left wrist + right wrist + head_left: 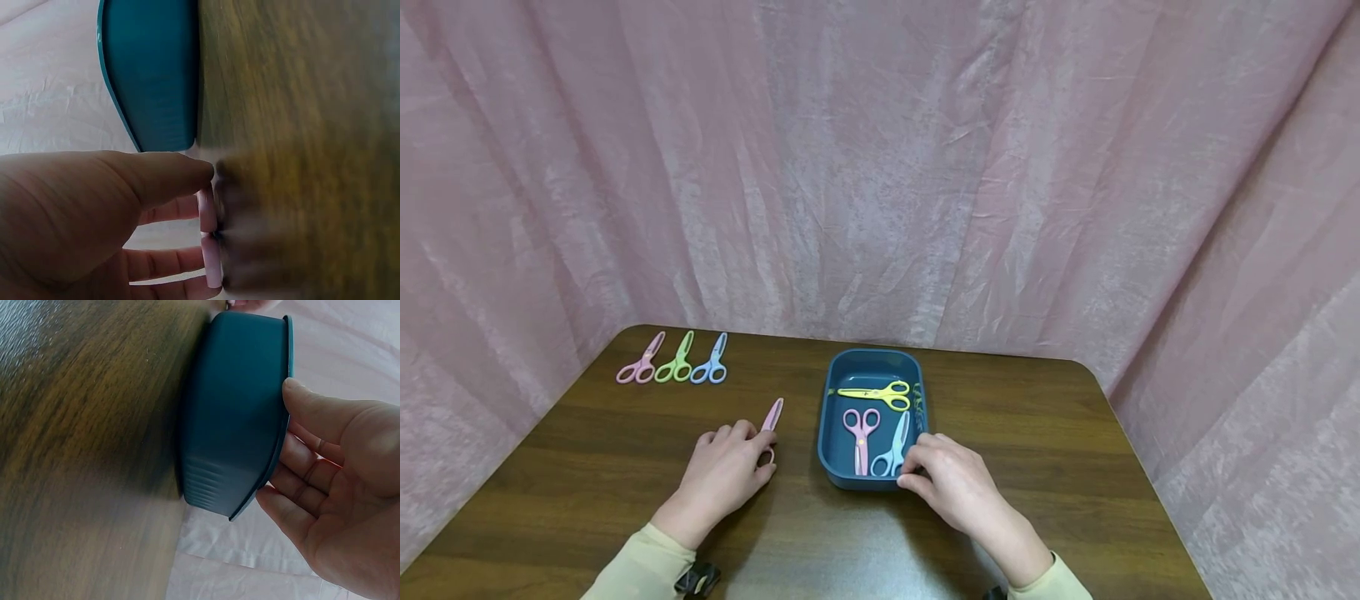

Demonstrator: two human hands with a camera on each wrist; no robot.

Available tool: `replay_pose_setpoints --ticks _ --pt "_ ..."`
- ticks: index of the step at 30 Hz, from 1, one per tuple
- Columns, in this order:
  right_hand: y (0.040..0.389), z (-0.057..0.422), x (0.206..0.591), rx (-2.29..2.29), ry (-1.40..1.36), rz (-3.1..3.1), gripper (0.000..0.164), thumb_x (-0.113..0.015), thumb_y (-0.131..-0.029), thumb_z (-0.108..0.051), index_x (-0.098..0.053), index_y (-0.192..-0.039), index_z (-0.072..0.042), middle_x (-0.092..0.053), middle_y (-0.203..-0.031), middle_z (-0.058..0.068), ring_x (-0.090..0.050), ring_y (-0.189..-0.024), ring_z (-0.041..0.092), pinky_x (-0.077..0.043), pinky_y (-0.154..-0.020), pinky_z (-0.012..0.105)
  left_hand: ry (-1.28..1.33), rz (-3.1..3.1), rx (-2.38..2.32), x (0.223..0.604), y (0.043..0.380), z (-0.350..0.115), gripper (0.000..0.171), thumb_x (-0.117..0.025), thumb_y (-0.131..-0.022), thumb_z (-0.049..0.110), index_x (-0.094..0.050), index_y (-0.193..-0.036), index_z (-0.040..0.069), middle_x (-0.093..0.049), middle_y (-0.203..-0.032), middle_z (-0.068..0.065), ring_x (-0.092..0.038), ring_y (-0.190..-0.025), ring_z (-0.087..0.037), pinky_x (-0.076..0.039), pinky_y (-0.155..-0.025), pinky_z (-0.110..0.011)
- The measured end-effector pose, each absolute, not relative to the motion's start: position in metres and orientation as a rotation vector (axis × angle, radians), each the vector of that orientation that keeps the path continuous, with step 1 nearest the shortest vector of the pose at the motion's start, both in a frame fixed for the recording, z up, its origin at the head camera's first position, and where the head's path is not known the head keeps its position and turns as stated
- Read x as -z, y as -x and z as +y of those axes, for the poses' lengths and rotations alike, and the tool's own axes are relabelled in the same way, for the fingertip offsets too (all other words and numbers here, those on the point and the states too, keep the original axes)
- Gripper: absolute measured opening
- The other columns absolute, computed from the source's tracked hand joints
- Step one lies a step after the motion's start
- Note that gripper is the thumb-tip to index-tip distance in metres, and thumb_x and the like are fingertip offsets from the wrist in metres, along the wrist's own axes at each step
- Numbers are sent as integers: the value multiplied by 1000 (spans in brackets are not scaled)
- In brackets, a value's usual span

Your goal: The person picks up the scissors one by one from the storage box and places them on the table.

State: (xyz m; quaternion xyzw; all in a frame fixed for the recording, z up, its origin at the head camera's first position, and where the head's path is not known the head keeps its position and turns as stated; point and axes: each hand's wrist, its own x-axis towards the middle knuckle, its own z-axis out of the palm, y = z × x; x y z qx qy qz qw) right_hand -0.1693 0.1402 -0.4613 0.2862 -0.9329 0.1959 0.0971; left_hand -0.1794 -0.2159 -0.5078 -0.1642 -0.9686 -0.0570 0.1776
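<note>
Flat on the table, a pair of pink scissors point(771, 417) lies under my left hand point(722, 471), its blades pointing away. Thumb and fingers close about the finger loops, whose pink edges show in the left wrist view. My right hand point(951, 479) grips the near right corner of a dark teal box point(234, 406), thumb on the rim and the other fingers over the side. Inside the box lie yellow scissors point(868, 392) crosswise at the back, pink scissors point(861, 446) with loops away from me, and light blue scissors point(898, 442) beside the right fingertips.
At the table's far left, pink scissors point(643, 364), green scissors point(680, 360) and blue scissors point(715, 358) lie in a row, blades pointing away. A pink curtain point(880, 167) hangs behind the brown wooden table point(1037, 417) and along its sides.
</note>
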Motion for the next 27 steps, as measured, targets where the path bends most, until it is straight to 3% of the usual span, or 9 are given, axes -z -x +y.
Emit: replay_pose_setpoints --ticks 7,14,27 --pt "170 140 461 -573 -854 -2757 19 -94 -90 -24 -76 -84 -26 -55 -83 -19 -58 -83 5 -51 -65 28 487 -2727 154 505 168 -215 32 -92 -89 28 -78 -115 16 -73 -116 -12 -72 -100 -39 -52 -88 -70" --pt "170 141 461 -564 -844 -2754 19 -94 -89 -25 -76 -84 -27 -57 -83 -18 -59 -83 5 -51 -65 28 536 -2775 107 501 154 -212 44 -92 -90 33 -77 -126 13 -73 -132 -11 -68 -124 -34 -47 -101 -76" --pt "169 140 461 -559 -846 -2747 20 -94 -88 -25 -75 -83 -27 -54 -82 -19 -59 -83 5 -51 -64 29 560 -2824 92 501 148 -214 49 -90 -91 36 -74 -130 11 -72 -139 -12 -67 -129 -32 -44 -105 -78"
